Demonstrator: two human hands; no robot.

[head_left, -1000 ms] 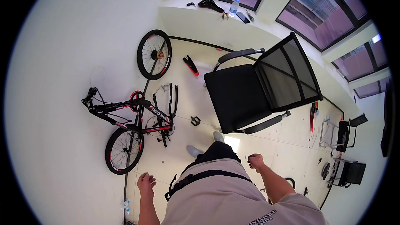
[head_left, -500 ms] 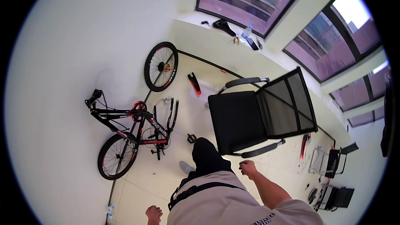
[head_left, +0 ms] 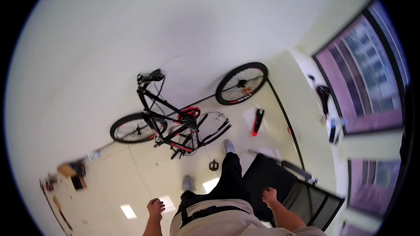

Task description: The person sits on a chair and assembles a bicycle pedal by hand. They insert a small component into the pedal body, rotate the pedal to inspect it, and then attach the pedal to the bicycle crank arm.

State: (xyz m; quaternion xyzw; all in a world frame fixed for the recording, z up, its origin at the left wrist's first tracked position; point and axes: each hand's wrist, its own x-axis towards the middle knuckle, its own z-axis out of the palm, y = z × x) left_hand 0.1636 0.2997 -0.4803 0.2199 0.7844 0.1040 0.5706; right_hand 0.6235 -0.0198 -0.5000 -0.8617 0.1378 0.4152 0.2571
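Note:
My left hand (head_left: 155, 207) hangs beside my left hip over the floor, its fingers loosely curled with nothing in them. My right hand (head_left: 269, 196) is closed, level with the black chair (head_left: 269, 179); no object shows in it. Ahead of my feet a black and red bicycle frame (head_left: 168, 133) leans by the white wall, one wheel (head_left: 139, 127) attached at its left. Its fork end points right, without a wheel there. A loose wheel (head_left: 242, 84) rests against the wall farther right. Near my feet lies a black pedal (head_left: 213, 165).
A black and red mudguard (head_left: 258, 122) lies on the floor to the right. On the window ledge are a bicycle saddle (head_left: 323, 98) and a phone (head_left: 333, 134). A cardboard box (head_left: 67, 170) and other small things stand along the wall at the left. The chair's armrest (head_left: 299, 172) juts out at my right.
My view has swung to the left, so the bicycle, wheel and chair appear farther right or lower. Both feet now show. My hands have shifted slightly and still hold nothing visible.

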